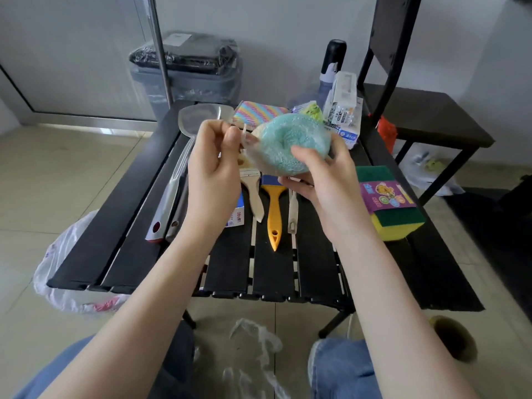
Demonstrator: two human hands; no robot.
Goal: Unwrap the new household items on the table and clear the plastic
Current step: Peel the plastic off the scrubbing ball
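Round turquoise mesh scrubber (290,144) in clear plastic wrap: held above table's (129,226) far half, cupped from right by right hand (325,180); wrap's loose end pinched leftward by left hand (214,165).

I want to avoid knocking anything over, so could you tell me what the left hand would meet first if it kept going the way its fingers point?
Probably the clear wrapper it already pinches, then the blue-green scrubber held by the right hand. Depth is hard to judge from this single view.
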